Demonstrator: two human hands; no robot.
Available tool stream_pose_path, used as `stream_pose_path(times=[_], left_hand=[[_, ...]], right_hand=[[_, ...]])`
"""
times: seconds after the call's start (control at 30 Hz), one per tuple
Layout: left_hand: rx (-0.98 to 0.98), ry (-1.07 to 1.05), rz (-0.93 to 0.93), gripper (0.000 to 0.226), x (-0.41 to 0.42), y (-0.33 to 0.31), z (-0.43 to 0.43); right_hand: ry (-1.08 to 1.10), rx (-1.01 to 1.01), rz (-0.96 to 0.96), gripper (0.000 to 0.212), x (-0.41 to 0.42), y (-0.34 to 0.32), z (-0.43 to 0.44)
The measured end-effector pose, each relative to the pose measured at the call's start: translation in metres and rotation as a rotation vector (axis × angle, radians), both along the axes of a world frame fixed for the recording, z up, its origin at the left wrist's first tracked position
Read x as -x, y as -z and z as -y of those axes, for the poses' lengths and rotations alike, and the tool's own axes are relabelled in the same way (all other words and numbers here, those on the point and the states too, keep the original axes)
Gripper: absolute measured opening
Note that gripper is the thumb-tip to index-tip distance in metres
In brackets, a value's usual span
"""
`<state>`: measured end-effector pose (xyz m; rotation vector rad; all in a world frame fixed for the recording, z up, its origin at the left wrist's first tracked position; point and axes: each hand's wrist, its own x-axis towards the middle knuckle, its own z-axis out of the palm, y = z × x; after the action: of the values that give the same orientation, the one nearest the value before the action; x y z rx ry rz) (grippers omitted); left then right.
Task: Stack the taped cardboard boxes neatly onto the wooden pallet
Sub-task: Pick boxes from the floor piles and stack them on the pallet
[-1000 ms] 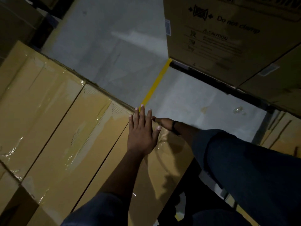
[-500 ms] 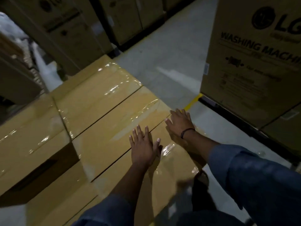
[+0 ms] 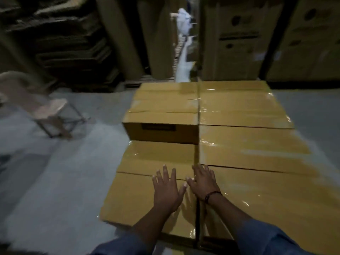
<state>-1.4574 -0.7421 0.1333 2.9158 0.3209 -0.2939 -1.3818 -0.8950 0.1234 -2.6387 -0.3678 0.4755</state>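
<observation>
A stack of taped tan cardboard boxes fills the middle of the view. My left hand lies flat with spread fingers on the nearest left box. My right hand, with a dark band at the wrist, lies flat beside it at the seam to the nearest right box. The right column stands one layer higher than the near left boxes. A higher box with a dark label sits at the far left of the stack. The pallet is hidden under the boxes.
Grey concrete floor spreads out to the left. A small wooden stool stands on it at the far left. Tall printed cartons and stacked flat cardboard line the back. A narrow aisle runs between them.
My view has swung left and up, so the whole stack faces me now. Both hands stay flat on the box tops; the right hand has come in close beside the left.
</observation>
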Motion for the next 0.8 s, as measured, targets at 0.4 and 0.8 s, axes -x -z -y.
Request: stream_pose_path(times=[0.4, 0.8], left_hand=[[0.097, -0.790, -0.025, 0.101, 0.166, 0.020, -0.066], [0.227, -1.436, -0.054, 0.082, 0.340, 0.050, 0.027]], right_hand=[[-0.809, 0.146, 0.045, 0.068, 0.067, 0.015, -0.129], [-1.421, 0.185, -0.001, 0.083, 0.210, 0.038, -0.151]])
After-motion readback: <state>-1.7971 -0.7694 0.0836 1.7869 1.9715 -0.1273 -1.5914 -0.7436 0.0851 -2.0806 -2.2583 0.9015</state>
